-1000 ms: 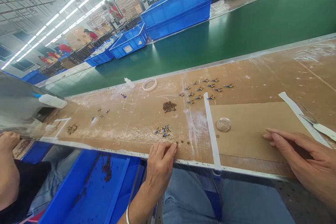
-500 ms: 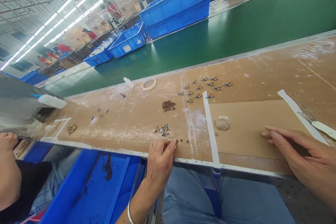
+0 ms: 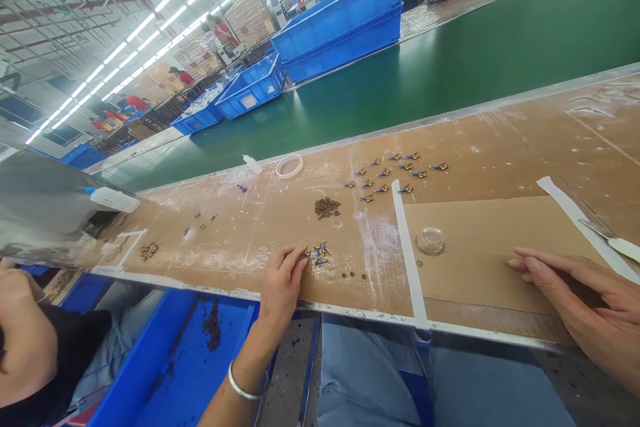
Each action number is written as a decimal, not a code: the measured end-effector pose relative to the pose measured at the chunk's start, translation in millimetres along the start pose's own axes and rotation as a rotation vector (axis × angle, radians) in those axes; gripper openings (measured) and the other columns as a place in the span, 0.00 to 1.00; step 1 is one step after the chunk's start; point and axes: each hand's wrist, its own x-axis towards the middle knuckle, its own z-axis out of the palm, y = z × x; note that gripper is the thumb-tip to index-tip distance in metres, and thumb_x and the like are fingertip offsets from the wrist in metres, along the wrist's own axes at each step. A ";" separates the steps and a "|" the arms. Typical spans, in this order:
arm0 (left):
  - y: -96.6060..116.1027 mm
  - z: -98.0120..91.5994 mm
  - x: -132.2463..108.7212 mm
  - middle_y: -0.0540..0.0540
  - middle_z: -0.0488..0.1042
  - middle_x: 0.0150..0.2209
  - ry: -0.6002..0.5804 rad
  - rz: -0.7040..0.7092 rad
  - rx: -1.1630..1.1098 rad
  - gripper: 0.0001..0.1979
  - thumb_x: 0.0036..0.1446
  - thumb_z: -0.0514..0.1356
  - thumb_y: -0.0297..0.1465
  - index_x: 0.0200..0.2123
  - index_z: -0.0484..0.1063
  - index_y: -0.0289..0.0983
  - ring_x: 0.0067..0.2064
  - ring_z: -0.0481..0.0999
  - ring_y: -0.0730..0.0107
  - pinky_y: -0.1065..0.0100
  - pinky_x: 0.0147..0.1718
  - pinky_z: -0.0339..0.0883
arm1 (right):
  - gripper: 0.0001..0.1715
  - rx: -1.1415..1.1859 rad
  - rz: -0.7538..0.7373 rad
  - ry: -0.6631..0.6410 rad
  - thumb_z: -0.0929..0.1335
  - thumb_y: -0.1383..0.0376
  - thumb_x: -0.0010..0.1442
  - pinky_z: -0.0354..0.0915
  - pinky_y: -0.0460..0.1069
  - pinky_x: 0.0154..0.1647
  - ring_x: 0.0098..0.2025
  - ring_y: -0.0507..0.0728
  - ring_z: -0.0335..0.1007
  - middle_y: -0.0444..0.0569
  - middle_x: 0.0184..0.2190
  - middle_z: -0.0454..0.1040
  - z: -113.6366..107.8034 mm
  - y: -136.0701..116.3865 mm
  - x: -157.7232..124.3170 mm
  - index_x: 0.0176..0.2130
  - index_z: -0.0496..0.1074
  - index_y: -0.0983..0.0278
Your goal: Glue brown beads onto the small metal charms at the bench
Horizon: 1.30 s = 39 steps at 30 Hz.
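Along the tabletop's [image 3: 235,240] front, the left hand [image 3: 279,283] meets a cluster of blue-and-gold parts [image 3: 321,253]; whether its nearly closed fingertips grip one, I cannot tell. The right hand [image 3: 583,297], cut off by the frame, has loosely spread fingers, nothing visible between them. Work seems early: three brown discs [image 3: 353,274] lie lined up, a heap of similar discs [image 3: 327,207] remains. Fine details are too small.
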 end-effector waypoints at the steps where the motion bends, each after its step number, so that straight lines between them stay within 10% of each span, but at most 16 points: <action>1: -2.9 1.6 2.9 0.44 0.77 0.39 -0.015 0.024 0.013 0.09 0.65 0.57 0.31 0.43 0.77 0.39 0.41 0.76 0.65 0.63 0.42 0.72 | 0.24 0.001 0.004 -0.004 0.63 0.43 0.58 0.71 0.53 0.46 0.41 0.57 0.78 0.41 0.37 0.81 0.4 0.8 -0.3 0.41 0.77 0.53; 9: -2.2 -1.8 14.0 0.45 0.80 0.35 -0.029 0.065 0.033 0.09 0.64 0.56 0.29 0.38 0.76 0.38 0.38 0.78 0.64 0.61 0.41 0.72 | 0.21 -0.012 -0.083 0.026 0.62 0.45 0.59 0.73 0.50 0.37 0.37 0.57 0.79 0.39 0.34 0.81 -0.8 -1.4 3.4 0.39 0.77 0.51; 21: 46.8 -11.9 52.2 0.47 0.81 0.33 -0.195 -0.412 -0.572 0.08 0.51 0.66 0.37 0.32 0.77 0.38 0.36 0.80 0.66 0.66 0.39 0.74 | 0.14 0.133 -0.171 0.080 0.63 0.55 0.64 0.72 0.47 0.39 0.35 0.53 0.79 0.42 0.35 0.81 -4.2 -16.9 7.3 0.40 0.76 0.57; 39: 137.2 0.2 116.4 0.48 0.82 0.31 -0.517 0.017 -0.633 0.05 0.53 0.65 0.33 0.32 0.82 0.42 0.34 0.81 0.65 0.69 0.34 0.76 | 0.11 0.218 -0.273 0.123 0.63 0.68 0.65 0.72 0.47 0.37 0.35 0.52 0.76 0.45 0.33 0.79 -4.1 -19.4 17.1 0.42 0.75 0.60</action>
